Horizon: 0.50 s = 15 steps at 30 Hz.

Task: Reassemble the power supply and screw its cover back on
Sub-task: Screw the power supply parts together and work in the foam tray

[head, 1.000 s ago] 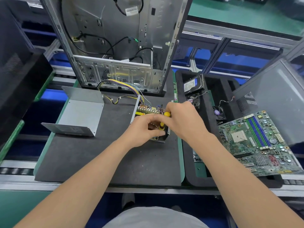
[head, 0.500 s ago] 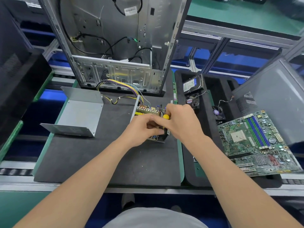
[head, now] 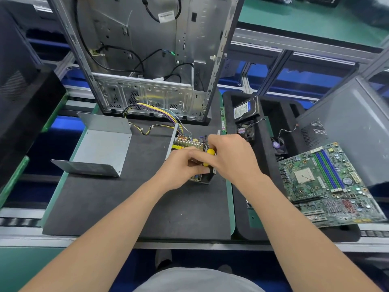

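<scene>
The power supply (head: pixel 186 144) lies open on the table (head: pixel 147 207) directly under both sets of fingers, its long axis running away from the person toward the computer case (head: pixel 147 49), with its cables (head: pixel 151 108) looping out from the far end. A yellow-handled screwdriver (head: pixel 210 152) stands nearly upright over the unit's right half. The right hand (head: pixel 231 157) is wrapped over the top of the handle, and the left hand (head: pixel 181 167) comes in from the other side with its fingers (head: pixel 197 158) curled and pinching the lower part of the tool, apparently to steady it. The tip and whatever it bears on are hidden beneath the hands. This looks like fastening something inside the unit, so the job is only partly done. The cover (head: pixel 103 150) rests well apart to the left of the fingers, open side up, with its fold lines running toward the case like the unit's long axis. The left hand is the nearer one to it, so fetching it probably falls to that hand. It would need turning over and lining up above the unit before any screw goes in.
</scene>
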Tool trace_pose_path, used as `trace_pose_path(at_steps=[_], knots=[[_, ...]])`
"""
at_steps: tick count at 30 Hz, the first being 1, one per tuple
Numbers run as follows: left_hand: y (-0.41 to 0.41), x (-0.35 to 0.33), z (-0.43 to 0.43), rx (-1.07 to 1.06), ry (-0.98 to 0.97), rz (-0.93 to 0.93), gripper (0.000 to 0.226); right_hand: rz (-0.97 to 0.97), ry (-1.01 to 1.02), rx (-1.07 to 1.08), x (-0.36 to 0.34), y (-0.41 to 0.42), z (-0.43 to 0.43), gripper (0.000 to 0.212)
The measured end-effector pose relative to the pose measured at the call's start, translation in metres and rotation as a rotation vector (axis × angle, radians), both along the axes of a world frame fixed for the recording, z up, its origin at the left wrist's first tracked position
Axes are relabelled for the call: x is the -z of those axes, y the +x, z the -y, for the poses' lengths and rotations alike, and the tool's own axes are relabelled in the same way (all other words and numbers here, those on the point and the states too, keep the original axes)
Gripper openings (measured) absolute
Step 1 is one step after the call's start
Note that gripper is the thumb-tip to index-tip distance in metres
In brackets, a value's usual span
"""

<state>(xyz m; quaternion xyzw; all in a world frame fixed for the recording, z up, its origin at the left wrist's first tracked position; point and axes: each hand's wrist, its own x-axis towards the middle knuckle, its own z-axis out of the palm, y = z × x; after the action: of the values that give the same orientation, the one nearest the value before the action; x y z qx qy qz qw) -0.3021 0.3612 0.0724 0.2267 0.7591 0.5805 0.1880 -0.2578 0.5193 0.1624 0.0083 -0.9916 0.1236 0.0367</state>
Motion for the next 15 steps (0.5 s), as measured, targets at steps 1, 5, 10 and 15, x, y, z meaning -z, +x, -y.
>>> trace_pose_path(at_steps=[1,5,10,15], knots=[[0.000,-0.001,0.000,0.012,0.010,-0.006,0.019,-0.015,-0.079,-0.066,-0.002,0.001,-0.002,0.043],[-0.001,-0.002,0.004,0.062,0.011,-0.045,0.015,0.113,-0.190,-0.378,-0.011,0.004,-0.014,0.015],[0.003,0.000,0.001,0.040,-0.052,-0.061,0.011,0.094,-0.160,-0.155,-0.011,0.001,-0.005,0.025],[0.005,-0.001,-0.001,0.004,-0.069,-0.104,0.029,0.094,-0.171,-0.029,-0.009,0.003,0.001,0.036]])
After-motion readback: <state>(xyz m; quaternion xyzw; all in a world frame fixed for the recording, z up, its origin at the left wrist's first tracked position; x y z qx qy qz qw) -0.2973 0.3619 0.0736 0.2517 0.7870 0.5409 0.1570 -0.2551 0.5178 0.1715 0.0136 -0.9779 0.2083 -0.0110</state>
